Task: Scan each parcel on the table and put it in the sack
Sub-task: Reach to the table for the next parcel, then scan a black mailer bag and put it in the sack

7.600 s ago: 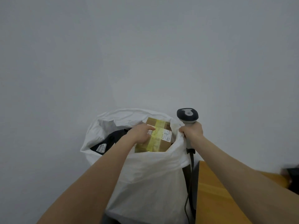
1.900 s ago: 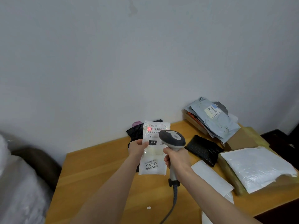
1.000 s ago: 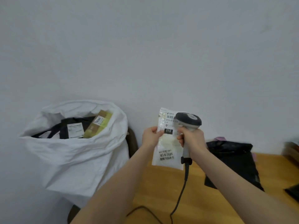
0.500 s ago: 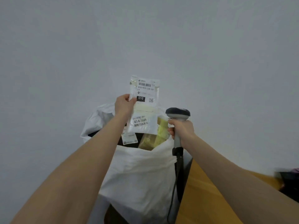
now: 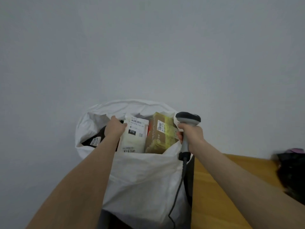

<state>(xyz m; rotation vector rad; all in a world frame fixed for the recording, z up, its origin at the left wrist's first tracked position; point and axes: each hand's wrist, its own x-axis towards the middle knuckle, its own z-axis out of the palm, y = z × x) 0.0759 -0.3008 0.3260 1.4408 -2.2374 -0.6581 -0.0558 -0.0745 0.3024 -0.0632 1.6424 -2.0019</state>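
Plain grey wall; wooden desk (image 5: 212,192) at lower right. Left hand (image 5: 115,128) pinches the white pouch parcel (image 5: 134,138) at its upper left edge. The pouch stands upright in the mouth of the white sack (image 5: 145,179), centre frame, beside a taped box (image 5: 159,134). Right hand (image 5: 192,134) is wrapped round the scanner (image 5: 188,119) handle at the sack's right rim. Step: deposit. Next, probably: release the pouch, fetch an unscanned parcel.

In the sack (image 5: 142,179), the pouch (image 5: 133,138) is standing between a bag (image 5: 94,139), left, and a box (image 5: 160,136), right; the counter (image 5: 214,195) is lying to the sack's right.
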